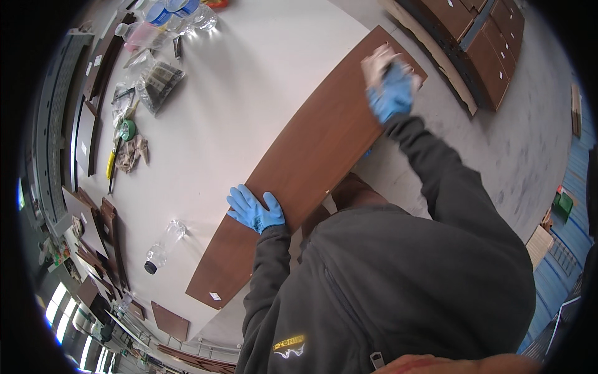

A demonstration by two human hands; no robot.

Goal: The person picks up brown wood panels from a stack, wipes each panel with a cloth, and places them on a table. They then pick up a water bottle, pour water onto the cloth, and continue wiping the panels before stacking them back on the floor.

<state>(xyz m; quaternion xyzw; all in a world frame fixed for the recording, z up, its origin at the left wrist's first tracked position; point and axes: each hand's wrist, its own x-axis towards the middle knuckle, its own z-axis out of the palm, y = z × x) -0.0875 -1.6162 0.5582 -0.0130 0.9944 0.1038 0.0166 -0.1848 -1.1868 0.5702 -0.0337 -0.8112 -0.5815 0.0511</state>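
A long brown wooden panel (311,149) lies slantwise across the white table, along its near edge. My left hand (255,210), in a blue glove, rests flat on the panel's nearer left half with the fingers spread. At the far right end of the panel is my right hand (393,92), also gloved in blue and smeared by motion. It grips a pale cloth (375,63) against the panel's surface. A small white label (215,296) sticks to the panel's left end.
On the white table (249,81) stand water bottles (180,15), a bag of hardware (161,84), a roll of green tape (127,129) and a yellow-handled cutter (111,163). A clear bottle (165,246) lies left of my left hand. Stacked brown panels (479,47) stand at the far right.
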